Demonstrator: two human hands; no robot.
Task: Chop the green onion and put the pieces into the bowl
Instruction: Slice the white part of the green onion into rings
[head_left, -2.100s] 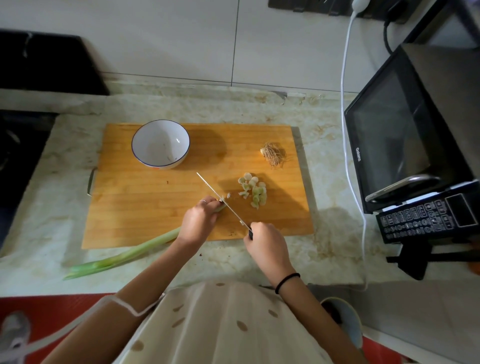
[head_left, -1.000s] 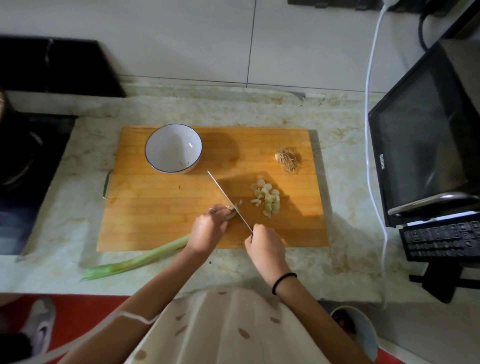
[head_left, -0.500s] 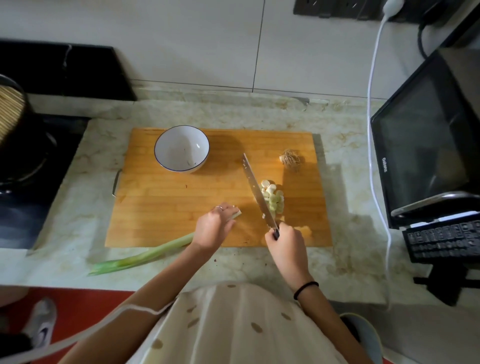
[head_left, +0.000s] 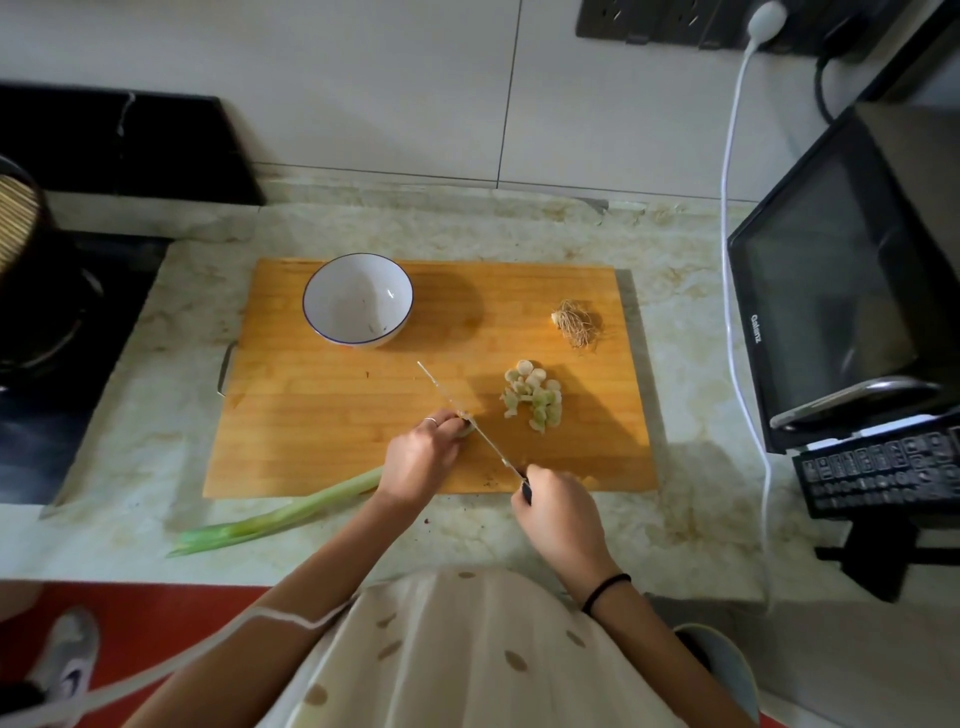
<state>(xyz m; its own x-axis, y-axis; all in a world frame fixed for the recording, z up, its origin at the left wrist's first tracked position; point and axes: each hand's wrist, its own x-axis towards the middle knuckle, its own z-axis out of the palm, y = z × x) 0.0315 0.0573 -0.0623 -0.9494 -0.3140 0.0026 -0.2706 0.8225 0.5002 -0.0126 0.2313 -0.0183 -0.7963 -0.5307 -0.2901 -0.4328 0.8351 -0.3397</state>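
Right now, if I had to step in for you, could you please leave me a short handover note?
Left hand holds the green onion down on the cutting board, fingers curled at its cut end. Right hand grips the knife, blade at that end.
The cut pieces sit piled on the board right of the blade; the trimmed root lies further back. The bowl stands back left on the board, no pieces in it.
Done: root off, first slices cut.
Left: chop the remaining stalk, move everything into the bowl.

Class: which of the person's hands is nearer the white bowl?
Left. The left hand, holding the green onion, lies just toward the person from the bowl; the right hand, gripping the knife, is farther, at the board's near edge.
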